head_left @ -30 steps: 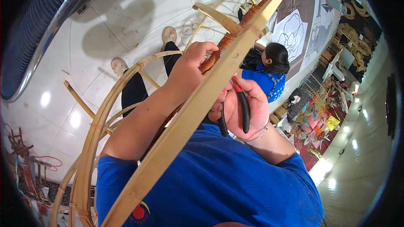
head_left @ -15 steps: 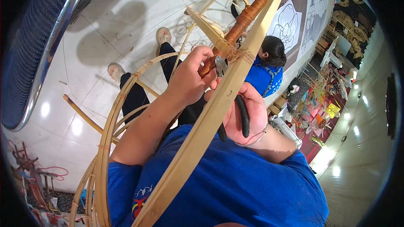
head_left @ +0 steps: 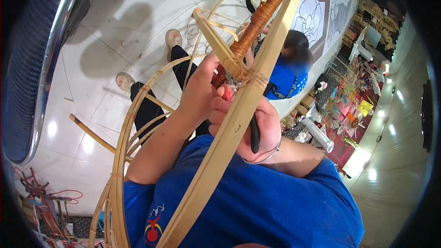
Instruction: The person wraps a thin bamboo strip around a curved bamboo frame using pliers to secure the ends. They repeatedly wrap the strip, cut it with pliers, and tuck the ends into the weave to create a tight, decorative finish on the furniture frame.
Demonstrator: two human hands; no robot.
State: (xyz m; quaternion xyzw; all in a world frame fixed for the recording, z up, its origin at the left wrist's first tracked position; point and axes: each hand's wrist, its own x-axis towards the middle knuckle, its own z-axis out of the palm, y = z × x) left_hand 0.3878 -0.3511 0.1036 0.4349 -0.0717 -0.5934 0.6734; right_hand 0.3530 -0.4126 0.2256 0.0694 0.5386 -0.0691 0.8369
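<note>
Left hand (head_left: 197, 87) curls round the cord-wrapped pole (head_left: 264, 16), which runs up-right from it; fingers near the pliers (head_left: 255, 142), so a slip could pinch. Right hand (head_left: 265, 126) clenches them, partly behind the bamboo strip (head_left: 234, 128); blocked view risks a bad bite.

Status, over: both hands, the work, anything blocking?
Left hand: grip on cord-wrapped pole. Right hand: grip on black-handled pliers, tips hard to make out. Wooden beam crosses before right hand, partly hiding it.
</note>
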